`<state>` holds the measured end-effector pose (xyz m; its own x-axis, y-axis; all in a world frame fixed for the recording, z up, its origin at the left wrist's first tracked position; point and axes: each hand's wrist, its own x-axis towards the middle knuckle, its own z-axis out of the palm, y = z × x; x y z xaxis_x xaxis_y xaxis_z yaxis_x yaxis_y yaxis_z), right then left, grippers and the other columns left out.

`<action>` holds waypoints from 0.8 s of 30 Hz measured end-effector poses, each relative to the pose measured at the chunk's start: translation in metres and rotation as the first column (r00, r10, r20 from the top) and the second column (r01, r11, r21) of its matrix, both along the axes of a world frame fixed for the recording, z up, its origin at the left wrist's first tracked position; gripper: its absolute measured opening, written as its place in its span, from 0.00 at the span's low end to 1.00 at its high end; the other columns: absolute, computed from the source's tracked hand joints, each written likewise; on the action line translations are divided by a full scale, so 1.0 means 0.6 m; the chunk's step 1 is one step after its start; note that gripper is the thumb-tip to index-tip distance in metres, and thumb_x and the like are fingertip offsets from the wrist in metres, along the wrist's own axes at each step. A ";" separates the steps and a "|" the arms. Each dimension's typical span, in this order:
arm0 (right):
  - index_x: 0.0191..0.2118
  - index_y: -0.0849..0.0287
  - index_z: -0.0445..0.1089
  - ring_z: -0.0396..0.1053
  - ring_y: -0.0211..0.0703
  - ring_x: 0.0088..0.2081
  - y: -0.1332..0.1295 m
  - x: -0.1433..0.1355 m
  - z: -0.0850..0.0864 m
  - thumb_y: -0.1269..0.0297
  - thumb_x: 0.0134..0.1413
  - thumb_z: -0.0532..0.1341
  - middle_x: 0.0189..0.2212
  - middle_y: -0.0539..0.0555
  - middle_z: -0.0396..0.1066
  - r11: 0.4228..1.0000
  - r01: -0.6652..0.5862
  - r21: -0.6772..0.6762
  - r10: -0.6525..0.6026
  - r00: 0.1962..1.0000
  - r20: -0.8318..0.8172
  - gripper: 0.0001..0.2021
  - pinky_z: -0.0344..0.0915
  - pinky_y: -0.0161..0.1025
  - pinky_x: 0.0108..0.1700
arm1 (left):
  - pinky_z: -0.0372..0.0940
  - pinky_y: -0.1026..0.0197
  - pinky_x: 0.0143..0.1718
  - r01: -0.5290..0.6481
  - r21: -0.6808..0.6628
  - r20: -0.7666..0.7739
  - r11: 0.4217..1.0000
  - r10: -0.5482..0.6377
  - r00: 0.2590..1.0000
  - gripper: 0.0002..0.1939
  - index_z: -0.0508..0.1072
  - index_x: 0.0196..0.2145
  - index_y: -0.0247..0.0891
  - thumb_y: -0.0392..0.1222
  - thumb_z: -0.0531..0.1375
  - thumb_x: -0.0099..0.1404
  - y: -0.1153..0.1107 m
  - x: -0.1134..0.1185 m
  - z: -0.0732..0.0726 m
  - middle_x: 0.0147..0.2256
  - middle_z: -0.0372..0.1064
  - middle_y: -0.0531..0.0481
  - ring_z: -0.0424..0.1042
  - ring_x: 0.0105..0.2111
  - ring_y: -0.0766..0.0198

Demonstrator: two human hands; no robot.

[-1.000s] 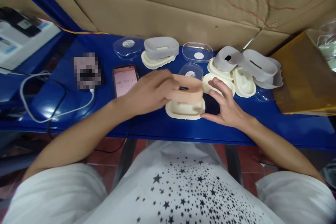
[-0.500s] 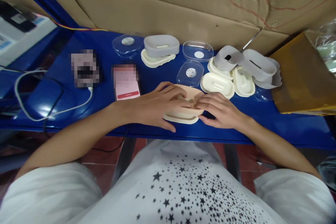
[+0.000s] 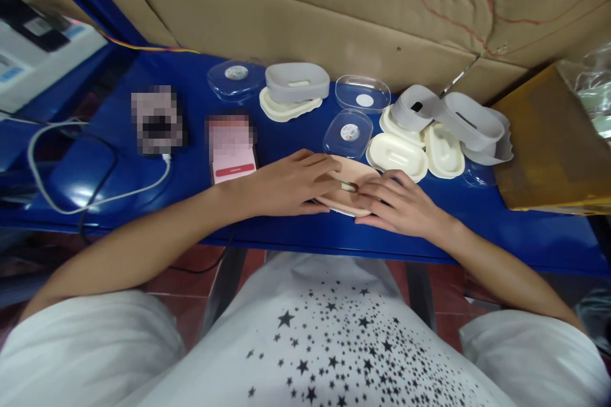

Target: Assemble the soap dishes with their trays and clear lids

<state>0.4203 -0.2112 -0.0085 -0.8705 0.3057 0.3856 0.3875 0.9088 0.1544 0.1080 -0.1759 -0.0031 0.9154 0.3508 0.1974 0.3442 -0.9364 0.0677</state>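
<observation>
Peach dish (image 3: 356,168) sits near the front edge of the blue table (image 3: 286,232), between the hands, the left hand (image 3: 296,183) at one end and the right hand (image 3: 401,205) at the other, fingers bent over it around its slot (image 3: 348,186). Whether either thumb clamps the rim, I cannot tell. Even, gentle pressure at both ends would probably keep it level, with fingertips spread so its wall doesn't buckle.

Blue table (image 3: 286,235) supporting 4 clear lids (image 3: 348,140), cream trays (image 3: 398,157) lying nearby, peach dish (image 3: 356,172) sitting near front edge, phone (image 3: 232,156) and white cable (image 3: 119,203) lying left, carton (image 3: 548,152) resting right
</observation>
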 end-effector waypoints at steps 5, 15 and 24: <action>0.63 0.57 0.74 0.78 0.50 0.57 0.006 0.003 0.001 0.46 0.79 0.61 0.54 0.58 0.84 1.000 -0.003 -0.026 0.004 0.999 0.050 0.21 0.68 0.49 0.54 | 0.67 0.46 0.64 0.024 -0.007 0.055 1.000 -0.024 0.998 0.20 0.78 0.62 0.40 0.47 0.70 0.77 0.003 -0.002 -0.005 0.61 0.76 0.37 0.73 0.66 0.44; 0.74 0.59 0.67 0.63 0.59 0.76 -0.002 -0.008 -0.025 0.52 0.78 0.63 0.72 0.64 0.71 0.972 -0.097 -0.214 0.099 0.995 -0.001 0.28 0.61 0.63 0.76 | 0.70 0.41 0.63 -0.159 -0.025 0.251 0.987 0.160 0.955 0.29 0.74 0.67 0.39 0.62 0.51 0.86 0.027 -0.017 -0.006 0.65 0.73 0.34 0.74 0.63 0.43; 0.71 0.53 0.72 0.70 0.54 0.72 0.006 0.007 -0.014 0.45 0.81 0.57 0.67 0.59 0.77 0.978 -0.015 -0.206 0.010 1.000 -0.026 0.25 0.59 0.57 0.73 | 0.60 0.37 0.74 -0.147 -0.204 0.200 0.968 0.188 0.962 0.29 0.67 0.76 0.45 0.59 0.48 0.87 0.035 -0.012 0.004 0.77 0.60 0.37 0.62 0.75 0.42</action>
<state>0.4248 -0.2079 -0.0171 -0.8658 0.3702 0.3366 0.3773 0.9249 -0.0466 0.1009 -0.1551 -0.0008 0.7827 0.5448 0.3009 0.4531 -0.8303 0.3245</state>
